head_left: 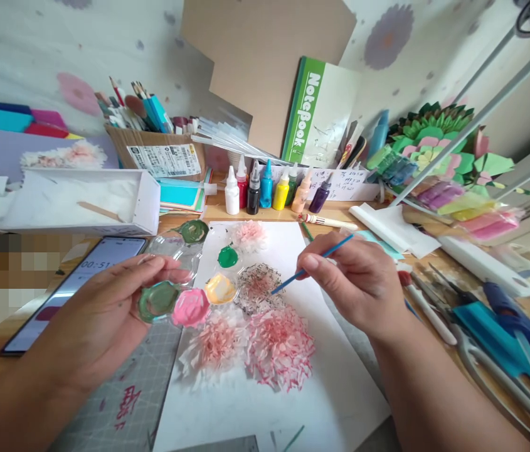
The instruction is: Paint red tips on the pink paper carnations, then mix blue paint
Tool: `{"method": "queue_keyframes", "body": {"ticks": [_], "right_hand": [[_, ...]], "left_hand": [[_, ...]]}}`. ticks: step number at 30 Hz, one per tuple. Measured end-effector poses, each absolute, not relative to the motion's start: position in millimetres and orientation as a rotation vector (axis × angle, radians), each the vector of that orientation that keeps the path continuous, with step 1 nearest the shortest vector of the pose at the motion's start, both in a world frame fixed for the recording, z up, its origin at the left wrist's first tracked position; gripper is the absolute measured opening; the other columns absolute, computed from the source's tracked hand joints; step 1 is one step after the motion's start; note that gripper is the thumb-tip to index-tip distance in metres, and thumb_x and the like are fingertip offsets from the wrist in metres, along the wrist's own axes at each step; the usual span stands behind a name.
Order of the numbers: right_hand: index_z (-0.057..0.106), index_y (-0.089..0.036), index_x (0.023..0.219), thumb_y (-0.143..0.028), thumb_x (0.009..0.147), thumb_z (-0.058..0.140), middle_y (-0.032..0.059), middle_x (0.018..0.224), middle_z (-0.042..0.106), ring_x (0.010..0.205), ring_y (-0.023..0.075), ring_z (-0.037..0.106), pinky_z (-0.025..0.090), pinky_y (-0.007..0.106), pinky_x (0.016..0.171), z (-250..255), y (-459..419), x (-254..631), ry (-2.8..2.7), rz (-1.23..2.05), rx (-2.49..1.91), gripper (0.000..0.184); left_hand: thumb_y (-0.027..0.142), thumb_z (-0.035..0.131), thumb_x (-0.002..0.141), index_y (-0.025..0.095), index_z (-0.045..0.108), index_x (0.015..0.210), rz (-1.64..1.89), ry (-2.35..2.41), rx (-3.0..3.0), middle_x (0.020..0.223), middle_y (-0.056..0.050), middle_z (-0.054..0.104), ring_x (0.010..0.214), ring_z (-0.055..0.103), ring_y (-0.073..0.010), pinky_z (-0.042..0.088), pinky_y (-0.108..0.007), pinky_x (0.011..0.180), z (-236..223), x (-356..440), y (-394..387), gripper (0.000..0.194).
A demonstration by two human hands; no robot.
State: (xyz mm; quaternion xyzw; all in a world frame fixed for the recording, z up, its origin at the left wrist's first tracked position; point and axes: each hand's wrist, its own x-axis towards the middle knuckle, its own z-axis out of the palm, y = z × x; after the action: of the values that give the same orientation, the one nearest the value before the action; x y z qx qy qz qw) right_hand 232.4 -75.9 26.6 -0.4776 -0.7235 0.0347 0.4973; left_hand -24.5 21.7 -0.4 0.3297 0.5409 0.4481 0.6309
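At the frame's centre, the dark-edged paper flower lies left of the nearer right hand, whose thumb and fingers pinch a slim blue stick slanting down-left over it, while the left hand clasps a clear paint palette left of centre.

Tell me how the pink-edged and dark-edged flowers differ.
Edges: the pink-edged flower has bright pink tips; the dark-edged flower has blackish ones. Size: the pink-edged flower looks larger in view than the dark-edged flower. Place: the pink-edged flower lies nearer the camera; the dark-edged flower lies farther off, by the tip of the blue stick. Both are ruffled, with pinkish centres.
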Motion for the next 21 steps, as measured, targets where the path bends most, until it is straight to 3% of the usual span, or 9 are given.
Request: {"method": "queue_keyframes", "body": {"ticks": [10, 13, 21], "right_hand": [[0.063, -0.017, 0.071, -0.024, 0.096, 0.057, -0.0021, 0.057, 0.066, 0.049, 0.0065, 0.055, 0.041, 0.019, 0.052, 32.6, -74.1, 231.8, -1.884, -0.036, -1.125, 0.027], [0.064, -0.016, 0.071, -0.024, 0.096, 0.058, -0.0009, 0.059, 0.067, 0.052, 0.0072, 0.058, 0.043, 0.019, 0.053, 32.4, -73.8, 231.9, -1.848, -0.045, -1.119, 0.027], [0.065, -0.018, 0.066, -0.020, 0.093, 0.058, -0.0005, 0.060, 0.068, 0.051, 0.0083, 0.059, 0.045, 0.020, 0.053, 32.0, -79.5, 228.4, -1.797, -0.046, -1.143, 0.028]], "left_hand": [[0.024, 0.090, 0.049, 0.017, 0.077, 0.067, 1.036, 1.173, 0.809, 0.066, -0.004, 0.076, 0.066, 0.068, -0.0174, 0.055, -0.020, 0.054, 6.7, -24.4, 15.6, 0.024], [0.026, 0.093, 0.046, 0.017, 0.078, 0.068, 1.033, 1.155, 0.810, 0.068, -0.005, 0.077, 0.067, 0.069, -0.0174, 0.055, -0.021, 0.055, 6.0, -25.4, 16.0, 0.028], [0.027, 0.091, 0.051, 0.015, 0.078, 0.069, 1.032, 1.075, 0.797, 0.067, -0.009, 0.077, 0.065, 0.069, -0.0174, 0.052, -0.020, 0.055, 2.0, -25.6, 11.0, 0.025]]}}
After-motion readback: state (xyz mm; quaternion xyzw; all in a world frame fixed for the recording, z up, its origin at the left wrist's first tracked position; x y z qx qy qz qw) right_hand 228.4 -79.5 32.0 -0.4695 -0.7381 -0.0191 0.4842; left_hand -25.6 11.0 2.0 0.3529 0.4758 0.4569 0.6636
